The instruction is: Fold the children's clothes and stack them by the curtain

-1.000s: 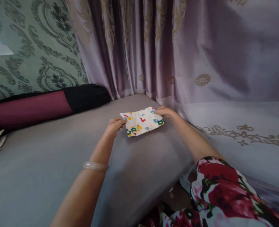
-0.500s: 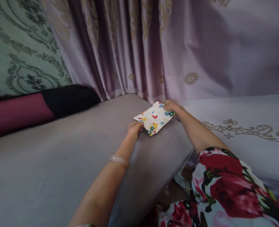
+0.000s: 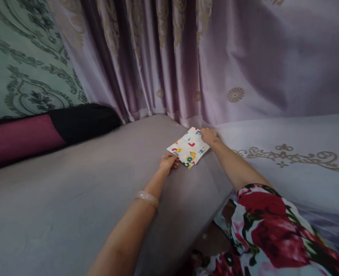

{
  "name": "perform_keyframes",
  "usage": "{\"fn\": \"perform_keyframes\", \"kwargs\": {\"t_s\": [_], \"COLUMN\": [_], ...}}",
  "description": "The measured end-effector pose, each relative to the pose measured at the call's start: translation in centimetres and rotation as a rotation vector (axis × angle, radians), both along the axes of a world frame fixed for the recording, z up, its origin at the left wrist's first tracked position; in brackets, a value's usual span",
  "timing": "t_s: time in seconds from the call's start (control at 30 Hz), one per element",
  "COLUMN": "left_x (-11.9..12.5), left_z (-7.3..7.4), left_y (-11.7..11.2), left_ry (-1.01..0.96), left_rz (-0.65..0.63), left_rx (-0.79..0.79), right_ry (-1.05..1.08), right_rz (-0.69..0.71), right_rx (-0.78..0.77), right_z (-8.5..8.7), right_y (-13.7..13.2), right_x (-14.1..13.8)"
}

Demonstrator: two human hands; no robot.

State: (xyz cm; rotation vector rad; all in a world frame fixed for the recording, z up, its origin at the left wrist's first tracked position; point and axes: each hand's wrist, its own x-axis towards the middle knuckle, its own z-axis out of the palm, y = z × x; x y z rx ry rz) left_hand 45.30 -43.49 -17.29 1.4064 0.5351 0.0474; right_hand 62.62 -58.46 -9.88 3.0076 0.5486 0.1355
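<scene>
A folded white piece with colourful printed letters [image 3: 192,145] lies low over the grey bed surface near its far right corner. Whether it is cloth or paper, I cannot tell. My left hand [image 3: 169,162] pinches its near left edge, thumb on top. At the far right edge, my right hand [image 3: 209,135] is closed on it, most fingertips hidden. A lower layer pokes out along the near edge.
The grey mattress-like surface [image 3: 71,199] spreads left and forward. A maroon and black bolster [image 3: 54,128] runs along the patterned green wall [image 3: 37,69]. Mauve curtains [image 3: 244,57] hang directly behind my hands, and a white embroidered border [image 3: 272,138] lies on the right.
The white piece has come slightly nearer and to the right, and looks flatter. Both hands have shifted with it. Its lower layer sticks out more distinctly at the near edge.
</scene>
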Motion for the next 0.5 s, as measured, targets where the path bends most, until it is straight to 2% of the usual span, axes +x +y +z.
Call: {"fn": "perform_keyframes", "kwargs": {"t_s": [0.3, 0.5], "left_x": [-1.4, -1.6], "left_z": [0.5, 0.3], "left_y": [-0.3, -0.2], "left_ry": [-0.021, -0.047], "left_rz": [0.051, 0.04], "left_rx": [-0.059, -0.093], "right_ry": [-0.099, -0.153], "right_rz": [-0.032, 0.023], "right_rx": [0.025, 0.077], "right_z": [-2.4, -4.3], "right_y": [0.4, 1.4], "right_x": [-0.9, -1.8]}}
